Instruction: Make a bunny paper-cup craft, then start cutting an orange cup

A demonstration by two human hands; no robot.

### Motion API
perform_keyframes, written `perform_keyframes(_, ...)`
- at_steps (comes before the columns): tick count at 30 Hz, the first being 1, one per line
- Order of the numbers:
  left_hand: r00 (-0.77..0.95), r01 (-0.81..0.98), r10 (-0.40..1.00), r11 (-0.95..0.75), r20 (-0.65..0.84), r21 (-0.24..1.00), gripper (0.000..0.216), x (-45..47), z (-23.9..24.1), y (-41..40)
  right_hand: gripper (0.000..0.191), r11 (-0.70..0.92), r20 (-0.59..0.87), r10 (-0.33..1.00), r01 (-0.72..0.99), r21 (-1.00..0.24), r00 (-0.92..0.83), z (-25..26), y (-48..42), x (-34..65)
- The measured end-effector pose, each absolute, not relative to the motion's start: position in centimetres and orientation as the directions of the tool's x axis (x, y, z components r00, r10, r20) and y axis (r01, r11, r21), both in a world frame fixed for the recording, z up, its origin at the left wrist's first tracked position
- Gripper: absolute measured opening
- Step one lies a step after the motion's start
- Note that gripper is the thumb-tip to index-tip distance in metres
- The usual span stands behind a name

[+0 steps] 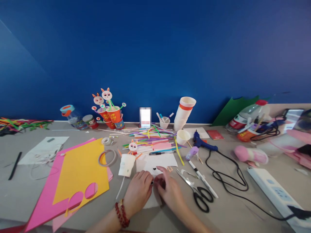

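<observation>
My left hand is closed over a sheet of white paper, its fingers bent inward. Close against it, my right hand has thumb and fingers pinched, one finger raised. A tiny dark piece shows at the left fingertips; what the fingers hold is too small to name. Just beyond them, a black heart shape lies on the paper. Left of my hands is a white paper cup with a rabbit face above it and a straw below. Scissors rest right of my right hand.
Pink and yellow card with round cutouts lies left, a tape roll on it. Behind are straws and pipe cleaners, stacked cups and finished rabbit cups. A blue glue gun trails its cord toward a power strip.
</observation>
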State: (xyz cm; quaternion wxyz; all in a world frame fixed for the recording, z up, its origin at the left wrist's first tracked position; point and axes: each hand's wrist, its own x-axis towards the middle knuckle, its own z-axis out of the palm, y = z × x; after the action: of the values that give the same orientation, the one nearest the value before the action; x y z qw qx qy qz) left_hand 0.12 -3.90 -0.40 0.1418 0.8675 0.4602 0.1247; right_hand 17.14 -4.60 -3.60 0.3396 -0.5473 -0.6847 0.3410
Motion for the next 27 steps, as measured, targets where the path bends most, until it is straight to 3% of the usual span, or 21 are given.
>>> perform_keyframes(10, 0.555, 0.730, 0.826, -0.540, 0.098, 0.420, 0.021, 0.0, -0.5, -3.9, 0.053, 0.199, 0.138, 0.979, 0.549, -0.812, -0.151, -4.0, -4.5, 16.9)
perform_keyframes(16, 0.500, 0.669, 0.839, -0.532, 0.216, 0.519, 0.031, -0.3, -0.9, -4.0, 0.053, 0.158, 0.139, 0.987, 0.416, -0.895, -0.075, -3.9, -4.5, 16.9)
perform_keyframes(20, 0.421, 0.674, 0.869, -0.491, 0.258, 0.552, 0.024, -0.3, -1.1, -4.0, 0.048, 0.142, 0.144, 0.989, 0.336, -0.931, -0.020, -3.0, -4.7, 16.9)
perform_keyframes(27, 0.372, 0.645, 0.878, -0.479, 0.303, 0.596, 0.014, -0.1, -0.9, -4.0, 0.047, 0.194, 0.209, 0.978, 0.351, -0.916, 0.004, -1.9, -5.3, 16.6)
